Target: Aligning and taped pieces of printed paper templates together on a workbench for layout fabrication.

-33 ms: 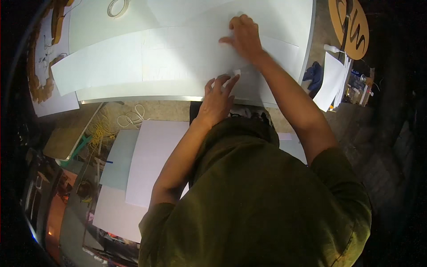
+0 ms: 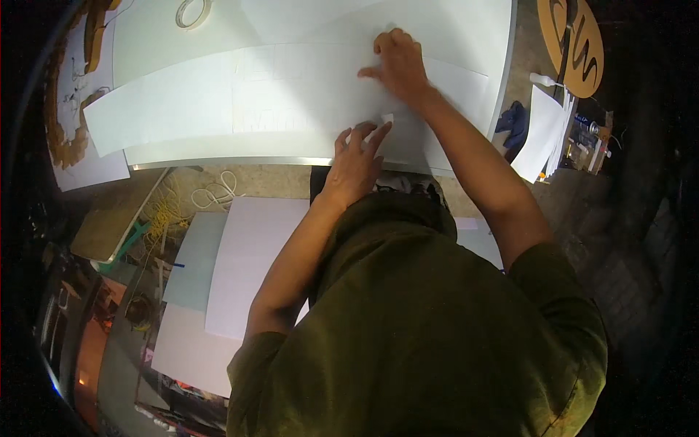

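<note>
A long white paper sheet (image 2: pixel 175 98) lies across the pale tabletop (image 2: pixel 313 146), with faint drawn lines near its middle. Close to the table's near edge, my left hand (image 2: pixel 355 160) rests with fingers spread and bent, their tips down on the surface. One of its fingertips meets a small white piece (image 2: pixel 388 118), whose kind I cannot make out. Farther off and to the right, my right hand (image 2: pixel 403 67) lies over the sheet's far edge. Its thumb sticks out to the left, apart from the bent fingers; nothing shows between them.
A tape roll (image 2: pixel 193 13) lies at the table's far left. To the right are a stack of white sheets (image 2: pixel 540 131), a dark blue cloth (image 2: pixel 512 124) and a brown oval board (image 2: pixel 577 47). Large boards (image 2: pixel 255 255) and yellow cord (image 2: pixel 166 211) lie below the table's near edge.
The fingers of my right hand have shifted very slightly nearer to me. My left hand stays in place.
</note>
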`<state>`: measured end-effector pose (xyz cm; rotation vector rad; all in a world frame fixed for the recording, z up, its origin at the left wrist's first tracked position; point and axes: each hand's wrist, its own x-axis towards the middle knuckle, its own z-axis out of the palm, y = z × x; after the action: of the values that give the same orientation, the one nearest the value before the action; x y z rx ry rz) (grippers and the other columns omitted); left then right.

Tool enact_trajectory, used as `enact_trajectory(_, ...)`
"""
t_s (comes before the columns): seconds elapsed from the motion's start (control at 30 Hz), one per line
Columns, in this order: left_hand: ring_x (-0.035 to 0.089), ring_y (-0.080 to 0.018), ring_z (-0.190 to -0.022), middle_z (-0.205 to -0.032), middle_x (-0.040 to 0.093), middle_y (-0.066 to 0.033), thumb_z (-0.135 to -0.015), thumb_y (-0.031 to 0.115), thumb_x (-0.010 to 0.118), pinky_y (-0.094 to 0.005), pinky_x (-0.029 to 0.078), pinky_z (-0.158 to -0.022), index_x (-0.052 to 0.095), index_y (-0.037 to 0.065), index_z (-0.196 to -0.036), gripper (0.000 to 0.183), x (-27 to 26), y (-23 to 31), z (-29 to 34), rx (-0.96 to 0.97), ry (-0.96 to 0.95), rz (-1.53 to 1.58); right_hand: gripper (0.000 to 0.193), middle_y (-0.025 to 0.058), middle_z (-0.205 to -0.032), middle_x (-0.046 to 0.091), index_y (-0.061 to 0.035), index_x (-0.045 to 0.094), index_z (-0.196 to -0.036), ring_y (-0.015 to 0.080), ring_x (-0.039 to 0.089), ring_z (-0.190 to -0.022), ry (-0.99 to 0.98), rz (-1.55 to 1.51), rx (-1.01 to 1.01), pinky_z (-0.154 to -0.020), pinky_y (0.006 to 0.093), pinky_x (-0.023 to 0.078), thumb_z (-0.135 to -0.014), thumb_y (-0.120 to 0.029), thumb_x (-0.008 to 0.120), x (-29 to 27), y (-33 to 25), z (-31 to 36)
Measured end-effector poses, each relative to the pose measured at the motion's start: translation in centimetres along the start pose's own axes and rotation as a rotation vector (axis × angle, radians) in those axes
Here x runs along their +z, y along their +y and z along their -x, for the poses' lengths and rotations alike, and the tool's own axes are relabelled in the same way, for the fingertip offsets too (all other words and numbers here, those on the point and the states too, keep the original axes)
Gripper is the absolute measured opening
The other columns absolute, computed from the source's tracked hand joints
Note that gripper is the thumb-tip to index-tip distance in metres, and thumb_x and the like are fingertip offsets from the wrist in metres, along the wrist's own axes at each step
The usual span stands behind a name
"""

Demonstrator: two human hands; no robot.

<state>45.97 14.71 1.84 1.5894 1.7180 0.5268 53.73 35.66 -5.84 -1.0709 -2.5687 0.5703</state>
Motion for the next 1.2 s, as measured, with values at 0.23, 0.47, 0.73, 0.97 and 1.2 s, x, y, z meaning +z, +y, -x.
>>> enact_trajectory(0.23,0.043,-0.0332,-0.128,-0.135,0.045,-0.0171,-0.084,0.004,0.063,-0.05,0.031,-0.109,0.039,0.012,-0.147,0.067,0.0,-0.1,-0.1,0.03,0.073,0.135,0.047,0.0093,-0.09,0.059,-0.0046,0.059,-0.094,0.0253,0.059,-0.082,0.113,-0.237,0.103,-0.075,0.0394,0.048,-0.069,-0.032,0.088,-2.2,1.4,1.5)
enact_trajectory(0.47,0.046,-0.0133,-0.09,-0.098,0.043,0.0,-0.087,-0.001,0.053,-0.0245,0.039,-0.087,0.052,0.003,-0.135,0.048,-0.6,-0.3,0.1,-0.401,0.226,1.079,0.023,0.0083,-0.084,0.065,-0.0023,0.067,-0.096,0.0177,0.056,-0.075,-0.172,-0.62,0.436,-0.07,0.0306,0.048,-0.093,-0.025,0.069,-6.8,0.9,5.1)
enact_trajectory(0.73,0.041,-0.0092,-0.08,-0.088,0.042,0.0032,-0.077,-0.003,0.046,-0.0206,0.033,-0.077,0.061,-0.002,-0.123,0.048,-1.7,-0.5,-0.3,-0.531,0.236,1.505,0.02,0.0018,-0.085,0.065,-0.0004,0.067,-0.101,0.0109,0.056,-0.079,-0.589,-0.94,0.444,-0.075,0.0285,0.047,-0.094,-0.019,0.066,-8.2,-4.7,6.2)
enact_trajectory(0.97,0.043,-0.0116,-0.083,-0.091,0.046,0.0008,-0.086,0.001,0.047,-0.0222,0.037,-0.081,0.061,0.003,-0.127,0.043,-0.8,-1.7,0.4,-0.512,0.202,1.184,0.02,0.0013,-0.074,0.061,0.0008,0.065,-0.091,0.0096,0.053,-0.071,-0.667,-0.727,0.365,-0.068,0.0287,0.046,-0.087,-0.016,0.074,-7.3,-4.5,6.8)
enact_trajectory(1.2,0.052,-0.0284,-0.108,-0.122,0.054,-0.0121,-0.085,0.006,0.062,-0.0383,0.04,-0.097,0.059,0.011,-0.132,0.048,-0.2,-0.8,2.6,-0.248,0.327,0.105,0.027,0.0072,-0.08,0.067,0.0032,0.065,-0.097,0.017,0.062,-0.074,-0.441,-0.743,0.479,-0.072,0.033,0.051,-0.082,-0.016,0.077,-5.8,-2.0,7.0)
